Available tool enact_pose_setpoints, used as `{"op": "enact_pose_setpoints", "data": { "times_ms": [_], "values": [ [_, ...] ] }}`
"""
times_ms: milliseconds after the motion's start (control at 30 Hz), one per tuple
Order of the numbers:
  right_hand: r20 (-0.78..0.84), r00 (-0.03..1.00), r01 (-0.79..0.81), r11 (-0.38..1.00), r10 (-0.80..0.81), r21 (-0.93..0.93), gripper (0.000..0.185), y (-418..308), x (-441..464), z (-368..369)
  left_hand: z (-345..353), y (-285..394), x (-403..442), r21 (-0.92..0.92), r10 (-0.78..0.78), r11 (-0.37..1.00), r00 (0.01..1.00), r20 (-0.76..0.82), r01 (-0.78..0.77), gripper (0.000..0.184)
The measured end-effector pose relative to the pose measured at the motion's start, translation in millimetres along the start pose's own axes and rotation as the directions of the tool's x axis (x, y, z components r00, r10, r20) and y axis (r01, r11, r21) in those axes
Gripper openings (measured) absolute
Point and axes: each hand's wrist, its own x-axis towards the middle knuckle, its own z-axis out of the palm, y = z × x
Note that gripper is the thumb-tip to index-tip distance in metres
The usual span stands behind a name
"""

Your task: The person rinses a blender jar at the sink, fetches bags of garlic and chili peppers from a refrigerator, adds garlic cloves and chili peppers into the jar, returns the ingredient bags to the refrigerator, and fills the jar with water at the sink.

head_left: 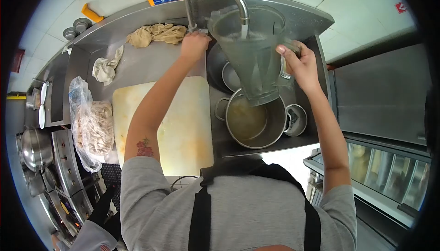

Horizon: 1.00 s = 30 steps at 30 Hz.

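Water runs from the curved metal faucet (238, 1) into a clear blender jar (254, 58), which is tilted under the spout. My right hand (300, 63) is wrapped round the jar's handle. At the base of the faucet, my left hand (195, 46) is closed on the tap, whose knob is mostly hidden. Below the jar, a large metal pot (247, 129) with cloudy liquid stands in the sink (220, 148). A small metal bowl (296, 120) is at the pot's right, and another pan (231, 74) is partly hidden behind the jar.
A cutting board (183, 122) lies left of the sink, beside a plastic bag of pale food (96, 127). Cloths (156, 35) lie at the back. A stove (68, 159) stands far left. Part of another person (94, 237) shows at lower left.
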Motion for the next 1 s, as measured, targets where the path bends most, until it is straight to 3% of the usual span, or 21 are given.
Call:
{"op": "enact_pose_setpoints", "data": {
  "times_ms": [67, 100, 200, 233, 333, 400, 433, 533, 567, 667, 767, 900, 967, 1000],
  "values": [
    [-0.075, 0.997, 0.005, 0.999, -0.008, -0.052, 0.037, -6, 0, 11, -4, -3, 5, 0.031, 0.026, 0.999, 0.996, -0.079, -0.024, 0.008],
    [-0.093, 0.987, 0.119, 0.987, -0.129, -0.111, 0.044, -5, 2, 17, -5, -7, 10, 0.049, 0.044, 0.998, 0.992, -0.120, -0.039, 0.009],
    [0.060, 0.980, 0.199, 0.871, -0.192, -0.449, 0.050, -36, 6, 14, -3, -23, 33, 0.045, -0.075, 0.996, 0.992, -0.099, 0.080, 0.011],
    [0.077, 0.983, 0.181, 0.806, -0.167, -0.564, 0.055, -36, 15, 11, -3, -25, 37, 0.018, -0.042, 0.999, 0.995, -0.090, 0.043, 0.011],
    [0.216, 0.976, 0.175, 0.670, -0.022, -0.722, 0.055, -39, 32, -1, -3, -29, 55, -0.006, 0.022, 1.000, 0.998, -0.054, -0.022, 0.014],
    [0.267, 0.935, 0.104, 0.535, 0.236, -0.839, 0.052, -36, 40, -5, 0, -29, 59, 0.050, 0.005, 0.999, 1.000, 0.024, -0.006, 0.015],
    [0.270, 0.897, 0.098, 0.437, 0.351, -0.894, 0.051, -36, 42, -4, -4, -26, 59, 0.065, -0.002, 0.998, 0.998, 0.066, -0.002, 0.016],
    [0.155, 0.759, -0.021, 0.262, 0.632, -0.965, 0.043, -12, 50, -19, -4, -22, 47, 0.050, 0.036, 0.998, 0.997, -0.063, -0.033, 0.017],
    [0.103, 0.698, -0.079, 0.219, 0.708, -0.972, 0.043, 2, 53, -26, -8, -14, 43, 0.087, -0.035, 0.996, 0.999, 0.012, 0.034, 0.017],
    [0.004, 0.550, 0.046, -0.026, 0.835, -0.999, 0.043, 24, 54, -35, -49, 19, 25, 0.201, -0.155, 0.975, 0.942, 0.299, 0.097, 0.020],
    [0.018, 0.510, 0.132, -0.058, 0.860, -0.990, 0.043, 49, 54, -59, -76, 49, 12, 0.163, -0.137, 0.985, 0.863, 0.487, 0.064, 0.031],
    [0.155, 0.502, -0.019, 0.190, 0.851, -0.982, 0.041, 55, 32, -117, -106, 97, 0, 0.050, 0.089, 0.990, 0.847, 0.524, -0.135, 0.036],
    [0.038, 0.770, -0.339, 0.459, 0.637, -0.821, 0.040, 35, -32, -145, -114, 118, -6, -0.105, 0.317, 0.947, 0.829, 0.461, -0.304, 0.033],
    [-0.006, 0.836, -0.364, 0.547, 0.549, -0.754, 0.047, 24, -66, -152, -141, 146, -3, -0.193, 0.332, 0.943, 0.764, 0.554, -0.269, 0.027]
  ]
}}
